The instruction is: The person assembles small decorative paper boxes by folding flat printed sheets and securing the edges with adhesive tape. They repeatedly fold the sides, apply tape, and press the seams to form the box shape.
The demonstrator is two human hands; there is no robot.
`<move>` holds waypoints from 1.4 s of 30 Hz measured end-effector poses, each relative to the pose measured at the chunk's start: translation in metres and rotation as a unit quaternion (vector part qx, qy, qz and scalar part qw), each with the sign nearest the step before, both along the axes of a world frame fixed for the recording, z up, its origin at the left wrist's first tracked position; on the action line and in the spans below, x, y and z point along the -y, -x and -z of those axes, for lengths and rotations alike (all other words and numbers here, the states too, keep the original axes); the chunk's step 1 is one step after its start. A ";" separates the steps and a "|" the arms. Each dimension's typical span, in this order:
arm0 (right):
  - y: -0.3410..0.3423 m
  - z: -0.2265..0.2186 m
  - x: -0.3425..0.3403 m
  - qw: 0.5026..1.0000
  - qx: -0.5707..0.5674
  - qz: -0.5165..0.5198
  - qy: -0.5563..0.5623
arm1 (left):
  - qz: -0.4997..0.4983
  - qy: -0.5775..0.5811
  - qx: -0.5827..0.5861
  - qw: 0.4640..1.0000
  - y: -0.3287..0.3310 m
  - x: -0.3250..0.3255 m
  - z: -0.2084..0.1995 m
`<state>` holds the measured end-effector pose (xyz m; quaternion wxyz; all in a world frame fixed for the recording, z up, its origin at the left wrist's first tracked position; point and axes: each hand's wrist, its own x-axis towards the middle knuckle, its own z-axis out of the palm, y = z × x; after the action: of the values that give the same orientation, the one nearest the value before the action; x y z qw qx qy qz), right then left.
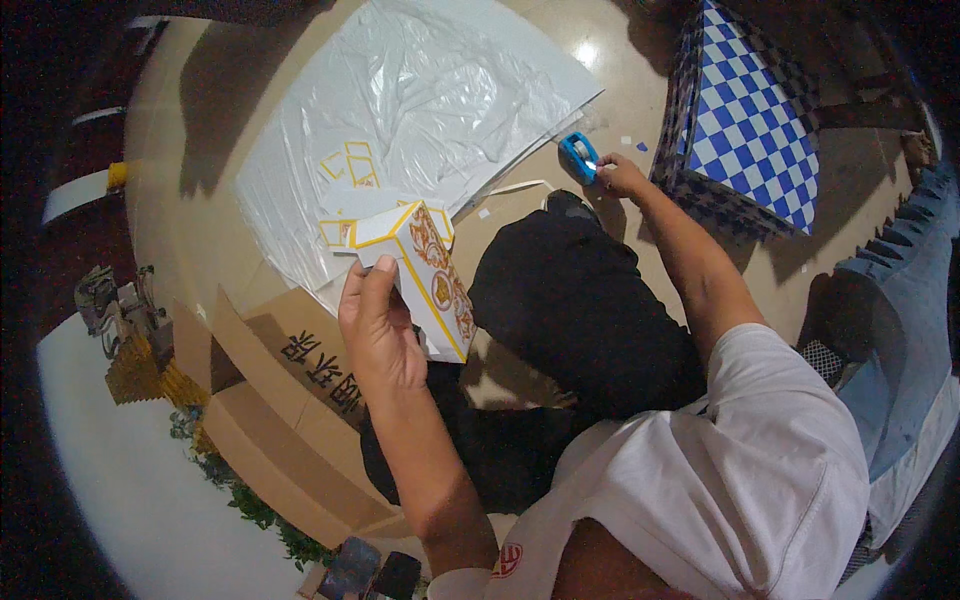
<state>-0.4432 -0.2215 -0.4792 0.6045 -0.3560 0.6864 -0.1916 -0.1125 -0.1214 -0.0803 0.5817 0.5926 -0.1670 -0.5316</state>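
My left hand [382, 325] is closed around a folded card box [432, 285], thumb on its near side. The box is white with yellow edges and orange-brown ornament, and it is tilted in the air above my lap. Out to the right, my right hand [622, 178] reaches to a blue tape dispenser [577, 158] on the floor. Its fingers are pinched together at the dispenser's near end, where the tape [591, 167] comes off; the strip itself is barely visible. Flat card pieces [360, 165] with yellow outlines lie beyond the box.
A large white board under wrinkled clear plastic [420, 80] covers the floor ahead. Blue-and-white checked panels [745, 120] stand stacked at the right. An open brown cardboard carton [285, 440] sits at my left. Small paper scraps [626, 140] dot the tiles near the dispenser.
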 end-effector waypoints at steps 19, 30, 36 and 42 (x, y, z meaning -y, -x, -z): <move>0.002 -0.011 -0.025 0.985 0.144 0.091 -0.023 | 0.003 -0.014 0.007 1.000 0.002 0.009 0.011; 0.006 0.082 -0.037 0.922 -0.267 -0.278 0.047 | -0.032 0.013 -0.019 0.999 0.004 0.009 0.010; -0.044 0.003 -0.038 0.994 0.078 0.000 0.075 | -0.078 0.043 0.039 0.995 -0.001 0.006 0.006; -0.119 -0.270 0.027 0.923 0.227 -0.158 0.266 | -0.053 0.062 0.089 0.993 0.003 0.006 0.000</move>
<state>-0.3241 -0.2482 -0.2092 0.6497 -0.5546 0.3890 -0.3450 -0.1157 -0.1272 -0.0805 0.6277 0.6084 -0.2191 -0.4335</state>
